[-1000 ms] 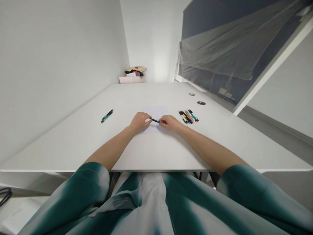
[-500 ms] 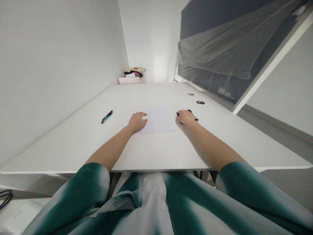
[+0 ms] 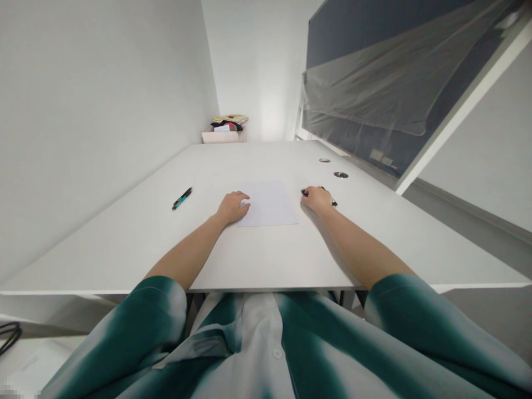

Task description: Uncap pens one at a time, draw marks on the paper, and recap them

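A wide white desk (image 3: 249,257) is seen stretching toward the far wall, flanked at the far right by a dark panel (image 3: 341,44) partly draped with clear plastic. Near the middle, a plain white sheet of paper (image 3: 272,205) is laid flat, its far edge barely distinguished from the desk. Its left edge is overlapped by the left hand (image 3: 233,207), which is relaxed and released, thumb and fingers parted. Right of the paper, a cluster of pens (image 3: 334,203) is largely covered by the right hand (image 3: 317,198); only a dark end (image 3: 304,192) at the fingertips and a dark-and-white bit beyond the knuckles are exposed. Whether anything is gripped there cannot be told. At the left, slim black and teal pens (image 3: 182,199) are set slantwise. One second ago, a dark pen is held between both hands above the paper; now the right hand has been shifted onto the cluster.
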### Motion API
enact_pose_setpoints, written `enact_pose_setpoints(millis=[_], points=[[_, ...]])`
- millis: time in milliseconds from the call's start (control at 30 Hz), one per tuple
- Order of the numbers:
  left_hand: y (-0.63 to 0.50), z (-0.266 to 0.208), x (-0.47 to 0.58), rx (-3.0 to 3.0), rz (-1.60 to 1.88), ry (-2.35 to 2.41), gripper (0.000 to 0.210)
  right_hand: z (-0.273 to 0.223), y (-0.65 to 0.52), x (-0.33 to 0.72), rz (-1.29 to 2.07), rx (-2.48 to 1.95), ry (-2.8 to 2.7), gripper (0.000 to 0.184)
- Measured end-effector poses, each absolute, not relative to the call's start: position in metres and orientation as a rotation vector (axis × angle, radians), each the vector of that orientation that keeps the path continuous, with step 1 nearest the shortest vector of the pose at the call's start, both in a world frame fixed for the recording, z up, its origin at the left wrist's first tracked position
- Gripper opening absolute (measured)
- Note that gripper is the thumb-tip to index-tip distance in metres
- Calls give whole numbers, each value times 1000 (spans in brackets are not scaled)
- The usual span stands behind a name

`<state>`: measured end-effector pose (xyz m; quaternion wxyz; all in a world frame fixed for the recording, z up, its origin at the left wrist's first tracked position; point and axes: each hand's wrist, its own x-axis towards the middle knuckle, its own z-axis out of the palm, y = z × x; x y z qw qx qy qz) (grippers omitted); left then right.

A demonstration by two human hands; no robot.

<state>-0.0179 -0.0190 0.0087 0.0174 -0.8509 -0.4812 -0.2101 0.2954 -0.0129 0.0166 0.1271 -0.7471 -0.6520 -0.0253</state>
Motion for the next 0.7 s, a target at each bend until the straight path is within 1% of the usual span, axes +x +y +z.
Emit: enact_pose_setpoints(millis=[233,367,533,633,700], points=[[-18,7,-20,-2630,-599,-1537,33,20,-17,292,-68,-2192,-1891,29],[-15,2,-21,-2639,-557,-1589,38,22,-20,286,-138,-2152,-1928,28],[-11,-5,-21,-2652,-467,-1685,48,15,-22,270,-183,-1831,-2098,29],[-11,-4,-21,-2676,-387,-1708,50,3,-20,261,-82,-1567,-2249,32],[-12,-2,-20,-2680,-366,-1697,50,-4,-18,257,-15,-1501,-2326,33]])
